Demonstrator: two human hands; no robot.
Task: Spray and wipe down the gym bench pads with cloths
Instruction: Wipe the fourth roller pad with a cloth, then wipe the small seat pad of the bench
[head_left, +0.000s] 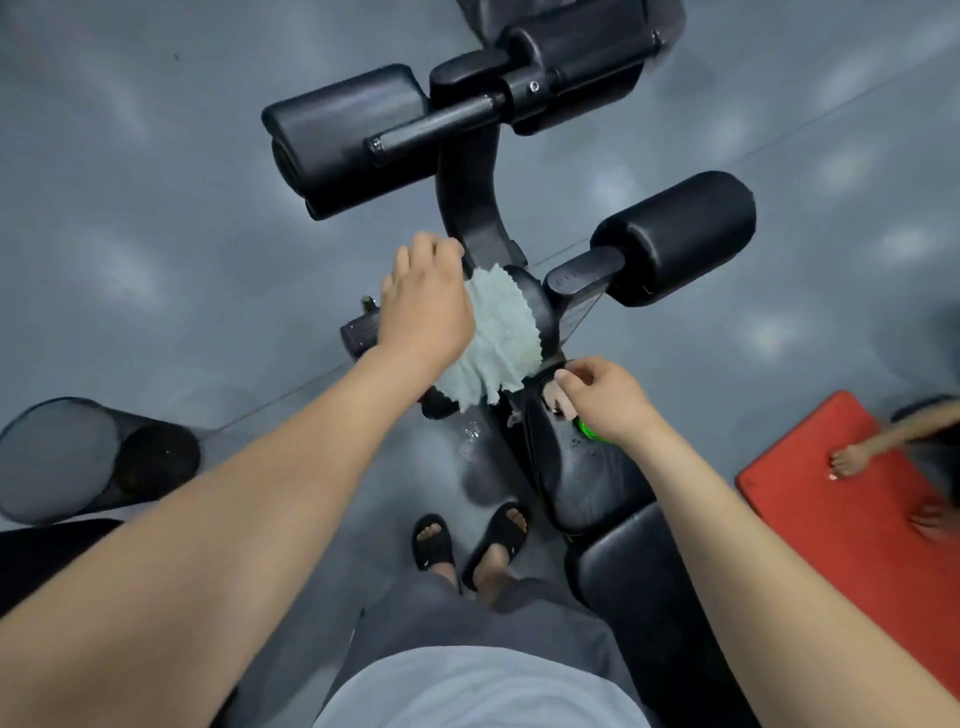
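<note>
Now, cloth (501, 338): pale green and bunched, draped over the black frame joint just ahead of the seat pad (587, 483).
Left grip (426, 306): grasping the cloth from above.
Right grip (597, 400): fingers curled around a green object (586, 430), possibly a spray bottle, mostly hidden.
Seat pad: black, with droplets on it.
Roller pads (680, 234): black, beyond the cloth.
Floor (156, 208): grey, with a mesh bin (78, 457) on the left and a red mat (841, 467) on the right.

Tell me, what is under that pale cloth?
The cloth, gripped by the left hand, drapes a black roller pad; only the pad's right edge shows, the rest is covered.
</note>
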